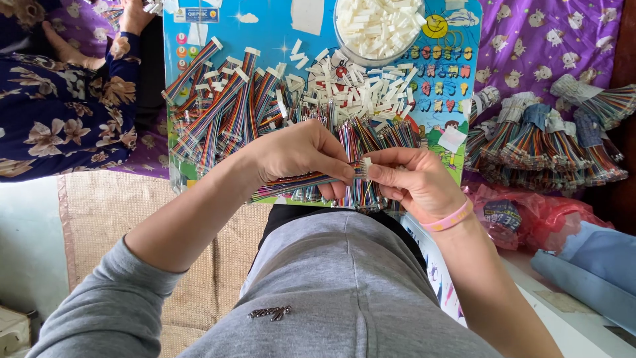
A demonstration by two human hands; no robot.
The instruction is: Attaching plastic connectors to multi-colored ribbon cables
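Both your hands meet on one ribbon cable.
Your left hand point(298, 154) pinches the rainbow ribbon cable point(298, 181) — your right hand point(411, 179) grips its white connector point(366, 168), just below the loose connector pile point(344, 83).

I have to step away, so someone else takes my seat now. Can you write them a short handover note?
Left hand pinches a flat multicoloured ribbon cable. Right hand presses a small white connector at the cable's end. Finished cables lie on the blue board. Loose connectors lie beside them, with more in the clear tub. Bare wire bundles wait at the right.
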